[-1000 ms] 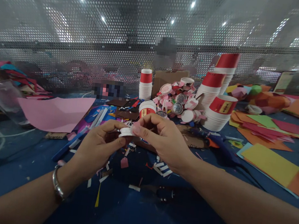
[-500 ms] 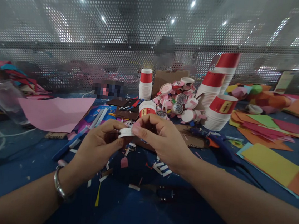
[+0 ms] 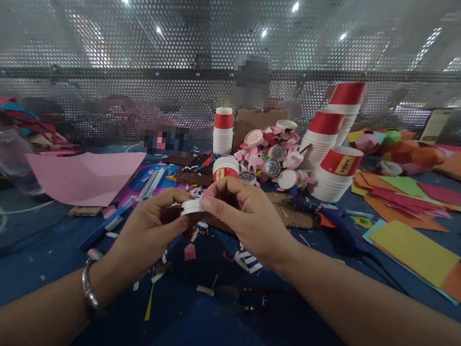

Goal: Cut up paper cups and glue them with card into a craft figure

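Both my hands meet above the blue table and pinch one small white round piece, which looks like a cut paper-cup base. My left hand, with a metal bracelet on its wrist, grips the piece from the left with thumb and fingers closed. From the right, my right hand pinches the piece's edge with its fingertips. Paper scraps lie on the table right beneath the hands. A short red and white cup stands just behind them.
Stacks of red and white paper cups and a heap of cut cup pieces stand at the back right. Coloured paper sheets cover the right side, and a pink sheet lies at the left. A perforated metal screen closes the back.
The view has shifted a little. Both hands keep their pinch on the white piece with only slight finger movement.
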`<state>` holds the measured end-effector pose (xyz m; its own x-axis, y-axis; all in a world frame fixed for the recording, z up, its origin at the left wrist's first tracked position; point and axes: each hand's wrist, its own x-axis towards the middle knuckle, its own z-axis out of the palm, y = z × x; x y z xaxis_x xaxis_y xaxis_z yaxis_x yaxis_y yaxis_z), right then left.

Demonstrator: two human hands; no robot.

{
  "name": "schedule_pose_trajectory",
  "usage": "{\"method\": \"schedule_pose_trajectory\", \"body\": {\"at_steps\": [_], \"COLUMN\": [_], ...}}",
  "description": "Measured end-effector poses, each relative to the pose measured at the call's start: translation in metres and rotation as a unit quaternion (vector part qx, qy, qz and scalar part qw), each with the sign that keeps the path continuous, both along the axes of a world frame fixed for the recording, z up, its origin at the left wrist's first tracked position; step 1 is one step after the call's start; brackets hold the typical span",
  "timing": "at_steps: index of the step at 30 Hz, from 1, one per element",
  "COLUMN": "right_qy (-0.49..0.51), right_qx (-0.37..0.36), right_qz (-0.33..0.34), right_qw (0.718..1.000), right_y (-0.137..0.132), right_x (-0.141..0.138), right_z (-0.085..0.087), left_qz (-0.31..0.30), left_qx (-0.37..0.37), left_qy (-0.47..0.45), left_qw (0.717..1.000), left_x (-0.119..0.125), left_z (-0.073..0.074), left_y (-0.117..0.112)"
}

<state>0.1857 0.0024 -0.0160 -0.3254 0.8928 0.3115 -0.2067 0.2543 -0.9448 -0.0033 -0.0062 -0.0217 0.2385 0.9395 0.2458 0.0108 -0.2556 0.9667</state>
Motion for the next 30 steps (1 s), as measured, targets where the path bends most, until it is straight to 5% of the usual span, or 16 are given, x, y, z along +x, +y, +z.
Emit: {"method": "schedule_pose_trajectory", "body": {"at_steps": [30], "right_qy": [0.02], "right_qx": [-0.065], "right_qz": [0.056], "right_qw": [0.996], "right_y": [0.0017], "right_x": [0.0007], "right_z": [0.0033], "left_qz": [-0.015], "left_qx": [0.057], "left_qy": [0.035], "left_qw": [0.998], "left_x": [-0.0022], "left_z": [0.0057], "left_y": [0.0021]}}
